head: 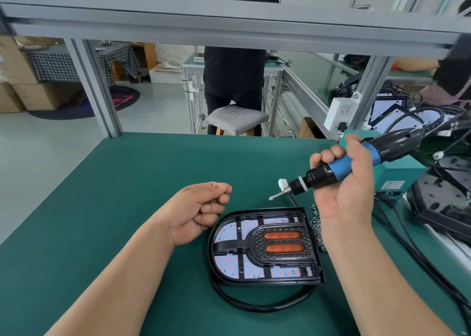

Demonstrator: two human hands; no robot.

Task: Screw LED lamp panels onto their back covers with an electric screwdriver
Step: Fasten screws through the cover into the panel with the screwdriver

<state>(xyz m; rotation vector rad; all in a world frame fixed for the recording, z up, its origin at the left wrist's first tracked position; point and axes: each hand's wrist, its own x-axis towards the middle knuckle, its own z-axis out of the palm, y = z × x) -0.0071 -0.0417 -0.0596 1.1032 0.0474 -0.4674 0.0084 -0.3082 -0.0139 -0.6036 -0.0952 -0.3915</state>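
Observation:
A black D-shaped lamp back cover [265, 246] with its white LED panel and two orange windows lies flat on the green mat, its black cable [254, 304] looping in front. My right hand [344, 183] grips a blue and black electric screwdriver [339, 169] above and behind the lamp, bit pointing left and slightly down. My left hand [201, 211] hovers left of the lamp with fingers curled round several small screws. A pile of loose screws [317, 230] lies along the lamp's right edge.
A teal power box [392, 180] and black cords sit at the right. More lamp covers [443, 200] are stacked at the far right. A person in black stands by a stool [237, 119] beyond the bench. An aluminium frame post [99, 93] rises at the back left.

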